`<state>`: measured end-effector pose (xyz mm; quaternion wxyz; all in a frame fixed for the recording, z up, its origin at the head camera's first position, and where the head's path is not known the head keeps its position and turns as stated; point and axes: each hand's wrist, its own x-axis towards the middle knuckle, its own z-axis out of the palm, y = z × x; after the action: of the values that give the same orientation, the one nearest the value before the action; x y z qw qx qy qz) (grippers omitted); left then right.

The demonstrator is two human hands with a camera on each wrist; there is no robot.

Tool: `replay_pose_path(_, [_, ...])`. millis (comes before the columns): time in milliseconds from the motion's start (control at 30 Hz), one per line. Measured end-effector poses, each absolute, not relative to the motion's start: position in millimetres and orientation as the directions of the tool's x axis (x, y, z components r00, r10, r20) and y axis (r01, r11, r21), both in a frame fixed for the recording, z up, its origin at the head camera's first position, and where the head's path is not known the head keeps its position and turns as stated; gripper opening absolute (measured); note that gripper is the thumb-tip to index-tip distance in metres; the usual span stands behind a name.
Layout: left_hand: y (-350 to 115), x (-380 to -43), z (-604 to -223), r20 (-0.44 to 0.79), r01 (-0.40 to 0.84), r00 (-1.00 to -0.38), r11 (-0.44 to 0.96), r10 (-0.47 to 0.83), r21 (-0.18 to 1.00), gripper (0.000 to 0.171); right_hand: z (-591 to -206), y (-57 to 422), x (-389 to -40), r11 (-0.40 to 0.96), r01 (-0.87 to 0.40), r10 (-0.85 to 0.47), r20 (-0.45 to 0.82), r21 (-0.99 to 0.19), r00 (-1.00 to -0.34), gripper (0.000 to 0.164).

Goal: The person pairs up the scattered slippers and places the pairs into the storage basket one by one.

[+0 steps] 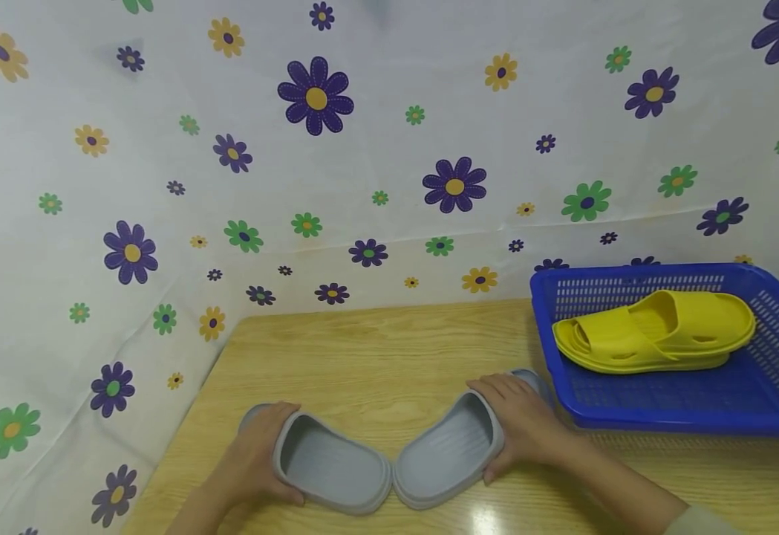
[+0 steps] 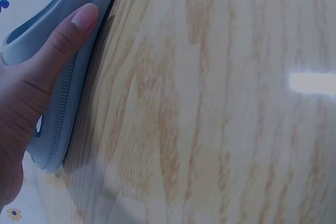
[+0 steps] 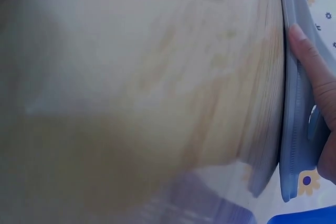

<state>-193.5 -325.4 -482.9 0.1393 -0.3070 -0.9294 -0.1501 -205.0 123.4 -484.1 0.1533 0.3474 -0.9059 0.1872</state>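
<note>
Two grey slippers lie on the wooden table, their heel ends meeting at the middle in the head view and their toes angled outward. My left hand (image 1: 255, 455) grips the left slipper (image 1: 336, 464) over its strap, the thumb along the near side. In the left wrist view that thumb presses the side of the slipper (image 2: 59, 119) just above the sole. Over the strap of the right slipper (image 1: 444, 453) my right hand (image 1: 526, 420) holds on in the same way. The right wrist view shows its thumb flat on the side of the slipper (image 3: 295, 145). Both palms hide most of the straps.
A blue plastic basket (image 1: 670, 422) stands on the right of the table (image 1: 389, 342), close beside the right hand. Yellow slippers (image 1: 710, 323) lie inside it, one nested on the other. A white flower-printed cloth (image 1: 376, 156) hangs behind the table and along its left side.
</note>
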Motion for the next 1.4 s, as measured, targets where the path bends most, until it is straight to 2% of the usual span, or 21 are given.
replay_pose_path(700, [-331, -193, -482, 0.348, 0.492, -0.840, 0.854, 0.415, 0.169, 0.130, -479, 106, -198, 0.818, -0.513, -0.432, 0.310, -0.260, -0.847, 0.133])
replay_pose_path(1133, [-329, -192, -479, 0.337, 0.394, -0.879, 0.911, 0.336, 0.120, 0.130, -479, 97, -197, 0.870, -0.427, -0.350, 0.303, -0.247, -0.886, 0.135])
replay_pose_path(1400, [-329, -189, -484, 0.316, 0.354, -0.901, 0.925, 0.298, 0.140, 0.132, -480, 96, -196, 0.857, -0.453, -0.374, 0.308, -0.244, -0.875, 0.135])
